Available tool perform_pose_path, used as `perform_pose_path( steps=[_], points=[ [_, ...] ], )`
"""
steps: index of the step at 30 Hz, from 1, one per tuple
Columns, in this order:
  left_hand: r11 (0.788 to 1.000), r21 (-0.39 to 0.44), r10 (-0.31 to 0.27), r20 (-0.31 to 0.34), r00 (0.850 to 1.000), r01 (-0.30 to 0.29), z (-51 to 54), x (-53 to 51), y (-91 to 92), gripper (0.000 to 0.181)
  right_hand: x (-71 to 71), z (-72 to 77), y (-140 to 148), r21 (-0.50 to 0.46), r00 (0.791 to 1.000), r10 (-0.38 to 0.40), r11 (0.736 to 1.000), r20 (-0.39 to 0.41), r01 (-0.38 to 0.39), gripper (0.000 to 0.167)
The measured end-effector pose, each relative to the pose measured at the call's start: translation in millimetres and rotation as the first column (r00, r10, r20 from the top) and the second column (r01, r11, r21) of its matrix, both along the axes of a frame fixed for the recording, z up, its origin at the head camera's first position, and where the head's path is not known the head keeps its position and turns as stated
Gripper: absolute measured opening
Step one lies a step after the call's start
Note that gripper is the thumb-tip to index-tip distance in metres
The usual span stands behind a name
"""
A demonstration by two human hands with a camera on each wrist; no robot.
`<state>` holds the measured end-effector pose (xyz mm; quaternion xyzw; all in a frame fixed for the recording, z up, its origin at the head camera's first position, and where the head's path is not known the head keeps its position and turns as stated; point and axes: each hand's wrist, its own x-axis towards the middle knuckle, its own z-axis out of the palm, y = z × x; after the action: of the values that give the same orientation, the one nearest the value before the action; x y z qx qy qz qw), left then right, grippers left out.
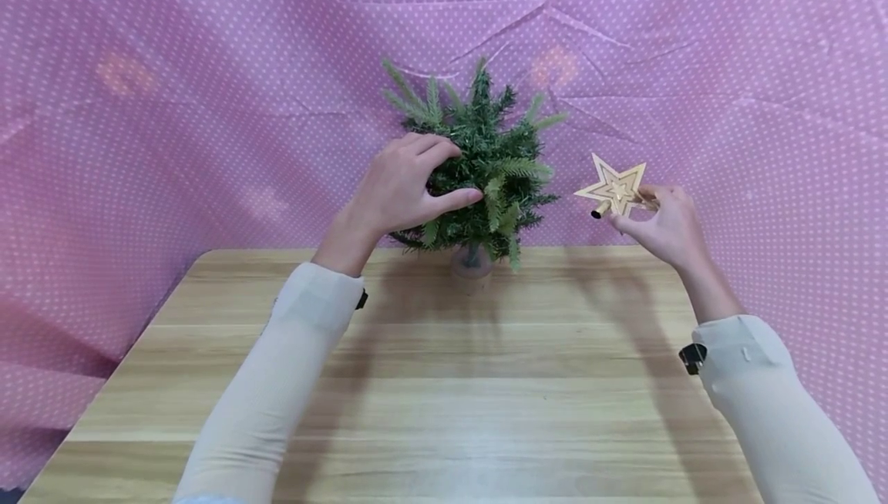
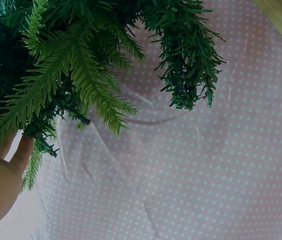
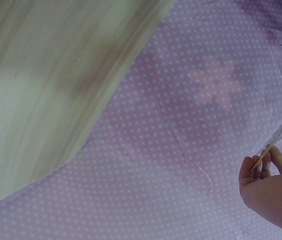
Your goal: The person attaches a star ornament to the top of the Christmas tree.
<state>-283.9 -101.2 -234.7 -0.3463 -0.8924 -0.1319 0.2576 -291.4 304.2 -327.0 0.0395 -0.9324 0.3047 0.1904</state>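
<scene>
A small artificial Christmas tree (image 1: 479,173) stands upright near the table's back edge, its base (image 1: 472,265) partly under the branches. My left hand (image 1: 409,180) is at the tree's left side, thumb and fingers spread apart against the green branches (image 2: 76,60). Some of its fingertips are hidden by foliage in the left wrist view. To the right of the tree and apart from it, my right hand (image 1: 662,223) pinches a gold star tree topper (image 1: 616,186) by its edge. A short tube with a dark open end points down from the star. The right wrist view shows the star's thin edge (image 3: 275,137).
The wooden table (image 1: 444,381) fills the lower part of the head view. Pink dotted cloth (image 1: 264,88) hangs behind and on both sides, close behind the tree.
</scene>
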Motion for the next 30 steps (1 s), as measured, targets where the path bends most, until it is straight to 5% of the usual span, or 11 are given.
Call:
perform_pose_path(
  steps=[30],
  points=[
    [1.000,-0.006,0.000,0.005,1.000,0.000,1.9,1.4,-0.2,0.069,3.6,27.0,-15,-0.023,0.998,-0.013,1.000,-0.060,0.011,0.079]
  ],
)
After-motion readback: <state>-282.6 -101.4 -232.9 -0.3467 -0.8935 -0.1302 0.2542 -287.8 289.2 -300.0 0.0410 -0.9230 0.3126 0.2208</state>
